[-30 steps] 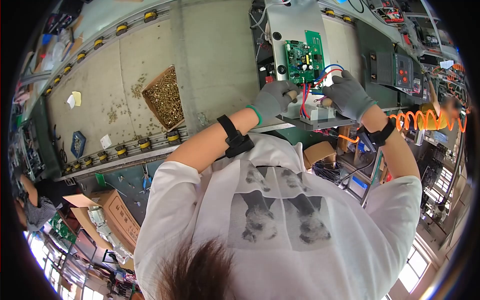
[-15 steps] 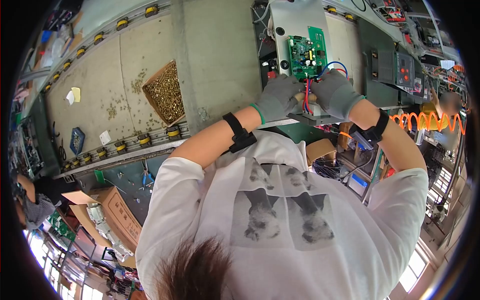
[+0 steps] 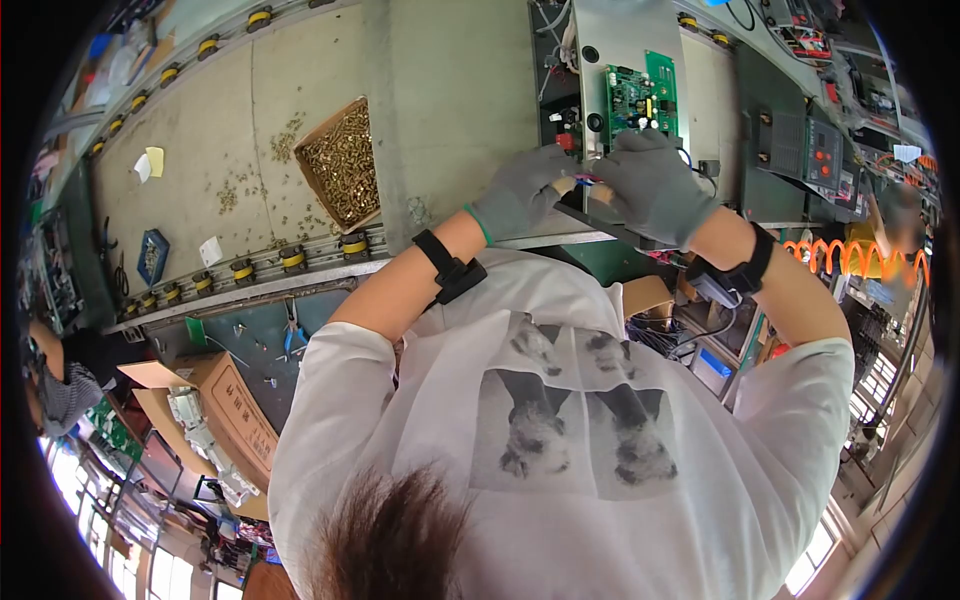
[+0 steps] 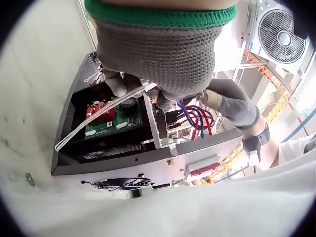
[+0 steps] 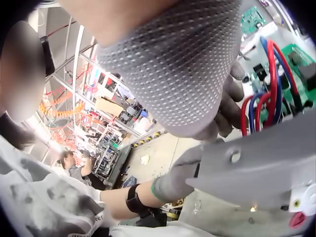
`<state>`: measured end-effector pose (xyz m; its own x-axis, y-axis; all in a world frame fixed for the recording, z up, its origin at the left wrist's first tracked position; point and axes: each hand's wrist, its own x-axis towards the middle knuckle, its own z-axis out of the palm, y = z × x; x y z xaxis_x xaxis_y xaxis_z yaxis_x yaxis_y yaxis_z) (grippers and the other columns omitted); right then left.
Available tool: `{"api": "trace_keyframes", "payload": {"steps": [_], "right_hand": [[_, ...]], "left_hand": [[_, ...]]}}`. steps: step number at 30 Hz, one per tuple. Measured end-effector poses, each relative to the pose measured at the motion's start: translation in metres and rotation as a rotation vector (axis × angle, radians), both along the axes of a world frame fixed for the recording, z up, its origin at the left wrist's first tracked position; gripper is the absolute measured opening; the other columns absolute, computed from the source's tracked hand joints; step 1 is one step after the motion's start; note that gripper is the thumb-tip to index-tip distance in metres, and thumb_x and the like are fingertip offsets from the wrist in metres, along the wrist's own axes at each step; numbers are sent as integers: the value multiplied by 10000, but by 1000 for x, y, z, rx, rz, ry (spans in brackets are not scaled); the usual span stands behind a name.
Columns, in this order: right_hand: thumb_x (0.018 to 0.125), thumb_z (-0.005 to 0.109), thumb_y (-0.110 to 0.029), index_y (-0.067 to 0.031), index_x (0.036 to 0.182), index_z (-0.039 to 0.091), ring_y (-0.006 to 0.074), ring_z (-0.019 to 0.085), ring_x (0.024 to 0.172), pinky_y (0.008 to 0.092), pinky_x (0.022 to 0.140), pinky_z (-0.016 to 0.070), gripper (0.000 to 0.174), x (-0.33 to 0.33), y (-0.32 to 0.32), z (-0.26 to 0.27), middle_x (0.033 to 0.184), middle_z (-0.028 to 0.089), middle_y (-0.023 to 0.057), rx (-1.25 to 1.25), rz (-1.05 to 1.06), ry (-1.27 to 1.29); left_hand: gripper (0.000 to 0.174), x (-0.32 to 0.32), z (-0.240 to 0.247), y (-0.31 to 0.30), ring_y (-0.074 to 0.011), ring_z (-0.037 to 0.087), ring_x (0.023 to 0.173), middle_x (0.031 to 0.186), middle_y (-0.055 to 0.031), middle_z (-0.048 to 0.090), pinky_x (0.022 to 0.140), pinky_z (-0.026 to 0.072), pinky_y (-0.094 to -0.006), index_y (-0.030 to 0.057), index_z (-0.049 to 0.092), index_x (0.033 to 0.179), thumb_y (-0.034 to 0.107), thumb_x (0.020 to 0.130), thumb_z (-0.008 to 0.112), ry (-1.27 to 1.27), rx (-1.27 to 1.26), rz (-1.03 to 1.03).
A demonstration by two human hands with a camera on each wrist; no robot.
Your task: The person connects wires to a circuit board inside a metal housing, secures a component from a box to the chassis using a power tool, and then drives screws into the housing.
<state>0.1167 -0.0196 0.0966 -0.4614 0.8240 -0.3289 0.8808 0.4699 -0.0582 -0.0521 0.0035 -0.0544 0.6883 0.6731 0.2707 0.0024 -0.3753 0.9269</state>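
Note:
Both hands wear grey gloves with some bare fingertips, held close together at the near end of an electronics case (image 4: pixel 113 167). My left hand (image 3: pixel 520 190) has its fingers curled at the wiring, and a thin white strip (image 4: pixel 76 132) extends from beside them across the case. My right hand (image 3: pixel 655 185) pinches in the same spot, right at the looped red and blue wires (image 4: pixel 200 118). In the right wrist view those wires (image 5: pixel 271 84) rise behind a grey metal edge. A green circuit board (image 3: pixel 660 85) lies just beyond the hands. The gloves hide most of the pinched ends.
Small brass-coloured parts (image 3: pixel 345 165) fill a cardboard box at left, with more scattered beside it. A dark unit with red buttons (image 3: pixel 825 160) stands at right, near an orange coiled hose (image 3: pixel 850 260). Blue-handled pliers (image 3: pixel 293 338) lie on the lower surface. Another person is at far right.
The hands were apart with the wires showing between them; they have come together and shifted left along the case's near end, now covering most of the wires. The head view has shifted slightly.

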Motion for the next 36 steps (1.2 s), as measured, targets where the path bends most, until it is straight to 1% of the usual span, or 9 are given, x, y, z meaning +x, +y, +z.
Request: {"api": "trace_keyframes", "payload": {"steps": [5,7,8,10,13,17,23,30,36], "right_hand": [[756,572,-213,-124,928,630,234,562,852,362,840,379,202,-14,5,-10,748,607,59,-254,-201,-142],[743,563,-199,-134,874,627,242,563,826,378,813,384,160,2,0,-16,720,598,63,-165,-195,-17],[741,561,-195,-133,864,625,246,560,813,378,804,386,152,9,1,-20,705,589,60,-109,-240,3],[748,556,-194,-117,861,635,258,538,852,388,803,390,158,3,4,-15,743,572,62,-77,-302,-30],[754,560,-203,-98,814,647,260,508,912,400,814,391,149,4,14,-9,826,570,65,170,-95,-73],[771,540,-260,-46,689,629,256,482,906,411,819,394,245,19,25,-10,833,550,63,-124,-102,-96],[752,506,-219,1,590,594,275,483,828,394,752,422,287,22,36,-9,727,531,108,-276,-46,-47],[742,503,-212,16,565,585,284,487,819,390,738,442,301,26,41,-13,742,557,130,-391,-92,-33],[792,514,-248,-12,662,652,273,494,887,383,814,431,303,20,32,-22,828,583,104,-401,75,-256]], "left_hand": [[195,0,3,2,-309,575,831,927,-139,599,721,464,-374,44,609,974,201,861,585,33,93,107],[327,-1,16,4,-240,579,847,938,-113,600,743,459,-347,65,585,1052,283,820,658,187,-473,58],[327,-1,23,9,-240,579,847,938,-113,600,743,459,-347,65,585,1052,283,820,658,187,-482,69],[520,3,34,19,-187,579,863,948,-91,603,775,457,-322,52,529,1137,324,746,738,388,-760,-190],[589,34,-5,-10,-189,591,795,877,-83,616,738,470,-315,12,520,1134,288,685,784,189,-762,-45],[387,38,13,0,-198,587,728,746,-78,594,667,470,-342,11,575,923,216,666,781,289,-794,-108],[341,37,12,4,-219,592,734,752,-92,601,668,469,-339,48,592,838,241,617,766,329,-660,-87],[349,41,8,5,-242,613,770,814,-108,634,696,479,-339,44,613,853,248,616,767,380,-667,-103],[426,40,4,6,-237,614,820,892,-120,637,738,483,-334,28,614,952,248,627,780,425,-664,-156]]}}
